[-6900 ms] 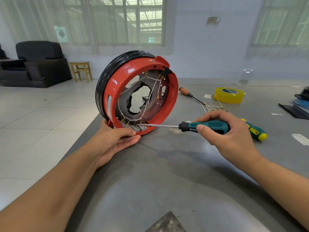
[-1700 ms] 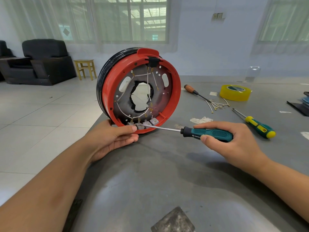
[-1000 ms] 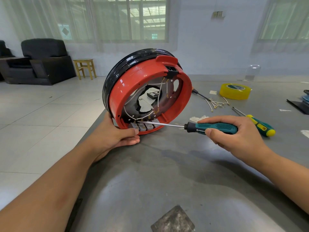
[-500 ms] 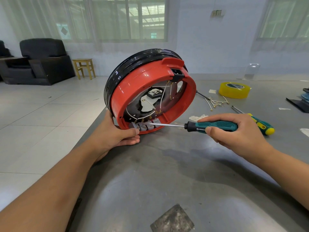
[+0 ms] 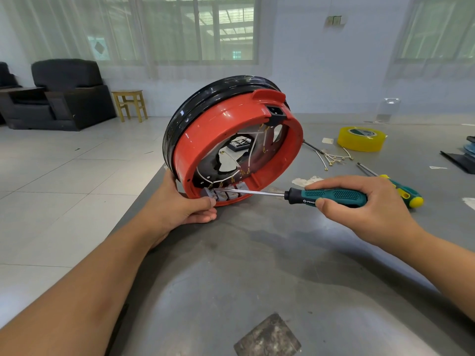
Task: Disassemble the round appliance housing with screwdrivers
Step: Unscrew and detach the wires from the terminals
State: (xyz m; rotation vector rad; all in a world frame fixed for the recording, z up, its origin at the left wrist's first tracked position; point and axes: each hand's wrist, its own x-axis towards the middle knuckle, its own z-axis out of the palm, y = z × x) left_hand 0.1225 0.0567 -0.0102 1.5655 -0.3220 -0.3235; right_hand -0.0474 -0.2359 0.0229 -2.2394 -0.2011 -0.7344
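The round appliance housing (image 5: 239, 140), red with a black rim behind, stands on its edge near the left border of the grey metal table (image 5: 257, 278), tilted so that its open side faces the person and to the right. The left hand (image 5: 180, 204) holds it at the bottom, the palm behind the rim and the fingers curled around the lower edge. The right hand (image 5: 365, 204) grips the teal and black handle of a screwdriver (image 5: 308, 196), fingers wrapped over the top and thumb below. The steel shaft lies nearly flat and its tip reaches the row of small grey terminal blocks (image 5: 226, 192) inside the lower part, where white wires (image 5: 231, 176) run. Behind the right hand lies a green and yellow screwdriver (image 5: 406, 194). Farther back are loose wires (image 5: 334, 158) and a roll of yellow tape (image 5: 361, 138).
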